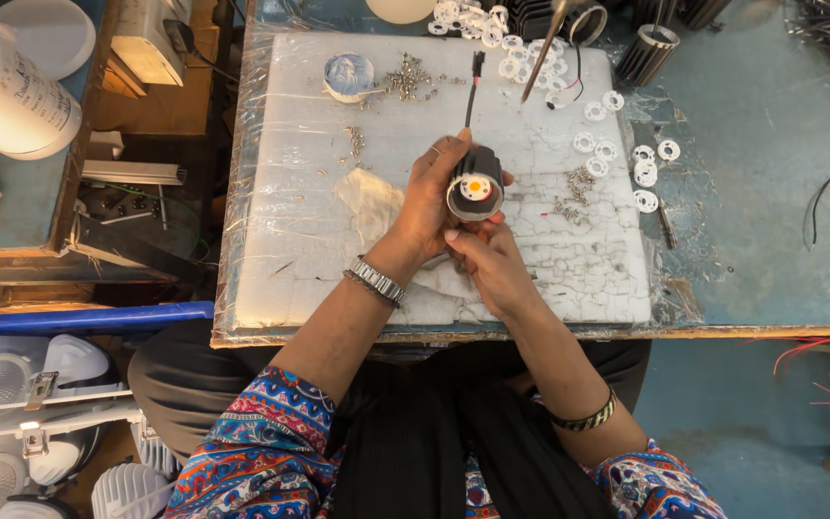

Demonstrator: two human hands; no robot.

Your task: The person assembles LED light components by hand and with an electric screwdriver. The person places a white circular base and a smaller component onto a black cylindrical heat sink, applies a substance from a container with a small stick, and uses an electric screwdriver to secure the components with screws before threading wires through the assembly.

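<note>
My left hand (431, 197) grips a black finned lamp body (476, 182) with a white round face and an orange dot at its middle. A red and black wire with a black plug (474, 85) rises from behind it. My right hand (490, 262) sits just below the lamp body, fingertips touching its lower rim. Both hands are over a white plastic-wrapped board (300, 207).
Small screws (405, 79) and a round tin (349, 75) lie at the board's far side. White plastic rings (607, 149) scatter to the right, black heat sinks (647, 53) behind. A screwdriver tool (542, 48) hangs above. White lamp housings (12, 404) sit lower left.
</note>
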